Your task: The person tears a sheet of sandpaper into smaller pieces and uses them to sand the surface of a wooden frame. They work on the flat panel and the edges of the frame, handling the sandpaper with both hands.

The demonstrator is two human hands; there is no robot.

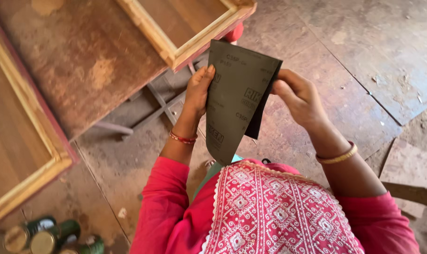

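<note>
sandpaper sheet (234, 96) dark, folded, held upright over dusty floor | wooden framed panel (185, 26) just above it; green tins (49, 235) far lower-left of it | left hand (198, 91) fingers closed on its left edge | right hand (298, 96) pinching its right fold

- A worn wooden tabletop (82, 56), reddish-brown with pale scuffed patches, fills the upper left.
- On its far end lies a pale-framed wooden panel (185, 26); a second framed panel (16, 136) lies along its left side.
- Grey metal legs (161, 101) show beneath the tabletop's edge.
- Right of the tabletop, dusty plywood floor sheets (364, 56) meet at seams, flecked with chips.
- Below the tabletop's left end stand green cans with metal lids (44, 235).
- Daylight is soft and even.
</note>
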